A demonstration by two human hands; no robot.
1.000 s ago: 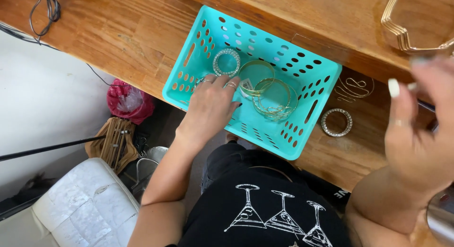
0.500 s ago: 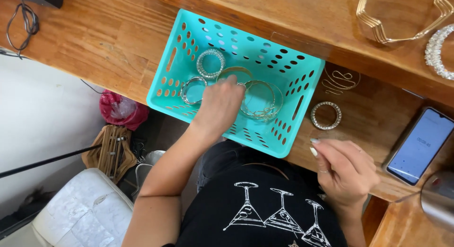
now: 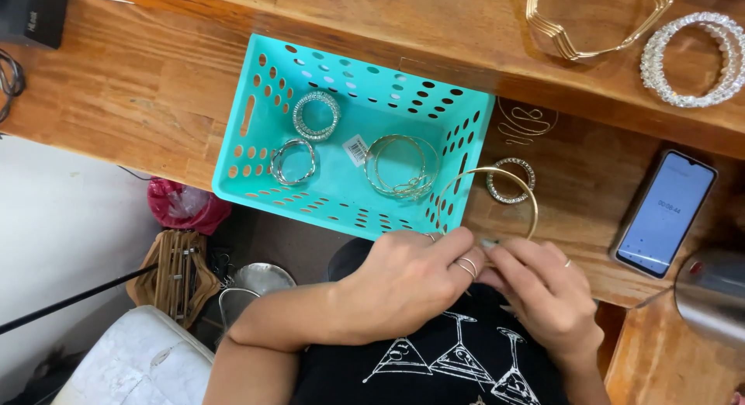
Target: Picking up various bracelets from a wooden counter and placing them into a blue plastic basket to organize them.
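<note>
Holding a thin gold bangle [image 3: 497,189] between them, both hands meet at the near edge of the wooden desk [image 3: 140,87]. The left hand [image 3: 411,285] pinches the hoop's lower left, fingers closed on it; the right hand [image 3: 543,292] closes on its lower right, where a small pale tag seems to sit, though that spot is too small to be sure. The bangle stands up over the desk edge, its arc crossing the right wall of a teal basket [image 3: 256,133].

Inside the basket lie two sparkly silver bracelets [image 3: 316,115] near the left wall and a bundle of gold bangles [image 3: 401,166] toward the right. Just beyond the basket's right wall a small stone-set ring [image 3: 511,180] rests on the desk, framed by the held hoop. A phone [image 3: 666,212] with a lit screen lies near the desk's right edge.

A raised shelf [image 3: 466,32] along the back carries a wavy gold cuff [image 3: 597,21] and a beaded bracelet [image 3: 691,60]. Below the desk show a white floor, a pink bag [image 3: 182,207] and wooden hangers [image 3: 172,277].
</note>
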